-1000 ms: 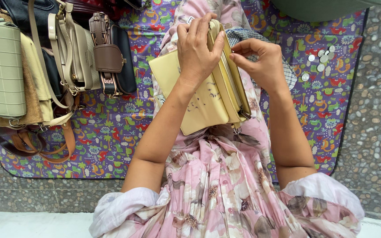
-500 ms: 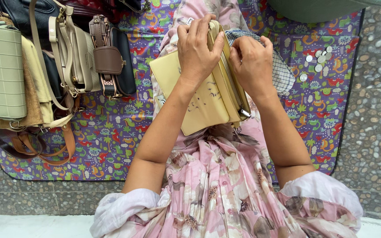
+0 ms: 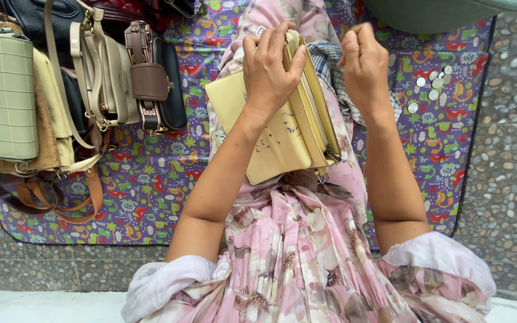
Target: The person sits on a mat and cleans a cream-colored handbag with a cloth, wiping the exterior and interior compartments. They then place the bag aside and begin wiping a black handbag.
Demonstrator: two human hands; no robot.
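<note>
A patterned mat [image 3: 151, 179] is spread on the floor, with handbags [image 3: 61, 90] piled at its left. A yellow purse [image 3: 282, 137] is held open on the lap, left hand [image 3: 267, 72] fingers clamped over its top. Right hand [image 3: 363, 66] fingertips are pinched together beside it; what they pinch cannot be told. Coins [image 3: 432, 87] lie on the mat nearby.

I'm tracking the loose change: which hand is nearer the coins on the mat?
Right. The right hand is raised just left of the coins, apart from them. The left hand is farther off, gripping the yellow purse.
</note>
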